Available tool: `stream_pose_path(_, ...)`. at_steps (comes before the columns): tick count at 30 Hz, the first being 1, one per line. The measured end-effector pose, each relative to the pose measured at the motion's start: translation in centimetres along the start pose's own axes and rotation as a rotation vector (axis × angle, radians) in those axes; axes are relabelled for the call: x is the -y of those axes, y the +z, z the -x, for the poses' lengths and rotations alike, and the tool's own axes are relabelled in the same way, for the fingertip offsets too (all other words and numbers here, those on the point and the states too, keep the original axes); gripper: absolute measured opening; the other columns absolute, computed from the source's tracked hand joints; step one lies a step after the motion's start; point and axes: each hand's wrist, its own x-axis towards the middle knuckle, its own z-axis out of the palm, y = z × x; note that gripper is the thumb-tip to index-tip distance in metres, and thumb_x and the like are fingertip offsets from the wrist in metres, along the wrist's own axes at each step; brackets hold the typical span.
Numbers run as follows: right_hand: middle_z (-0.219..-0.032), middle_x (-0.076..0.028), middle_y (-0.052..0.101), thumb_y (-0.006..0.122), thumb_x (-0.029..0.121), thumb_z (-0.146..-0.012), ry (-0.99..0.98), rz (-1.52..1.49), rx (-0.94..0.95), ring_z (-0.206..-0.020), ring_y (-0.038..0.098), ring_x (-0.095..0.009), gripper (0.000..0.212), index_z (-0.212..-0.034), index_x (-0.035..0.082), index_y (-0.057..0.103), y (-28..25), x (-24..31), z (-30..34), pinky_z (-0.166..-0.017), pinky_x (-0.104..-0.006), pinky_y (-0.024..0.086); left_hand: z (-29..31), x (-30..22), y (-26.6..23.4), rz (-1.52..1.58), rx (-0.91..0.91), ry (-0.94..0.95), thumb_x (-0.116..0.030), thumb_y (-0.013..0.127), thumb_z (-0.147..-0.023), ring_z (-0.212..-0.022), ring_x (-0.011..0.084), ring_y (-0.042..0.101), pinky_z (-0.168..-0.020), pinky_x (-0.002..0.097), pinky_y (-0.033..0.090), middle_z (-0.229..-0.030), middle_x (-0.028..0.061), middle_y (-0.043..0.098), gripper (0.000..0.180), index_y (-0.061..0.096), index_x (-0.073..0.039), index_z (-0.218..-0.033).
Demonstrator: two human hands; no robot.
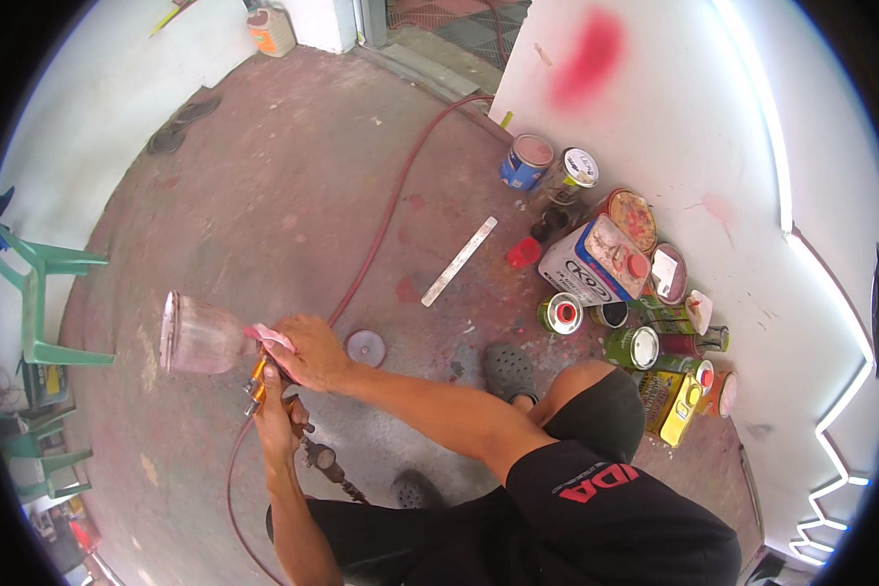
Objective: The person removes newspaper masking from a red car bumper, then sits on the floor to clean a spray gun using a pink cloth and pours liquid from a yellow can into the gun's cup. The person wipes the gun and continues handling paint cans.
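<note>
The fingers of the left hand (278, 418) are wrapped around the handle of an orange-gold spray gun (257, 387), and those of the right hand (314, 357) are bunched over a pink cloth (273, 338), at the point where the gun meets its cup. The gun is held out in front of the body, above the floor (264, 186), with its translucent, pink-stained cup (205, 337) tipped sideways, wide end toward the left. The gun body looks like stiff metal, probably the heavier part, while the cup seems to be light plastic that could crack if knocked; any wet paint would make both slippery. The handle is the surest hold, with a second grip at the cup's neck rather than on its broad wall; the cloth is soft and will fold into the gaps. Below the handle hangs a round gauge (324, 458). A red hose (391, 210) runs along the floor; its joint with the gun cannot be made out. Just beyond the right wrist lies a round disc (365, 348), then a pale flat strip (459, 262). Farther right, paint cans and a rectangular tin (588, 262) crowd against the white wall (674, 127).
</note>
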Motion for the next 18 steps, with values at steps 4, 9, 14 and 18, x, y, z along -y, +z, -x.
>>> stream_pose_path(4,-0.086,-0.02,0.073,0.047,0.042,-0.111,0.061,0.108,0.156,-0.086,0.071,-0.045,0.04,-0.12,0.009,0.069,1.0,-0.2,-0.7,-0.078,-0.0594,0.052,0.5,-0.9,0.7,-0.042,-0.026,-0.02,-0.055,0.061,-0.108,-0.046,0.0075,0.047,-0.039,0.0256,0.034,-0.091,0.0049,0.066,0.056,0.063,-0.006,-0.135)
stream_pose_path(9,-0.094,-0.027,0.074,0.04,0.046,-0.11,0.755,0.019,0.611,-0.085,0.07,-0.048,0.055,-0.099,0.001,0.07,0.7,-1.5,-4.9,-0.079,-0.0579,0.052,1.6,-1.1,0.5,-0.289,0.044,0.051,-0.054,0.061,-0.109,-0.045,0.0063,0.048,-0.039,0.0254,0.035,-0.081,0.0045,0.068,0.054,0.07,-0.003,-0.122)
stream_pose_path(14,-0.085,-0.029,0.072,0.043,0.053,-0.109,0.876,-0.17,0.368,-0.078,0.073,-0.039,0.064,-0.088,-0.002,0.07,1.5,-1.9,-2.6,-0.074,-0.0501,0.053,1.4,-0.4,-0.9,-0.251,0.047,0.084,-0.056,0.062,-0.107,-0.047,0.0077,0.049,-0.039,0.0265,0.036,-0.096,0.0089,0.07,0.059,0.064,-0.002,-0.13)
stream_pose_path(18,-0.078,-0.015,0.069,0.052,0.057,-0.108,1.03,-0.573,0.005,-0.071,0.069,-0.026,0.061,-0.087,0.002,0.07,2.4,-1.8,-0.6,-0.067,-0.0421,0.053,1.7,-1.1,0.2,-0.028,-0.06,0.079,-0.053,0.062,-0.108,-0.047,0.0072,0.048,-0.041,0.025,0.036,-0.092,0.0072,0.069,0.056,0.066,-0.002,-0.13)
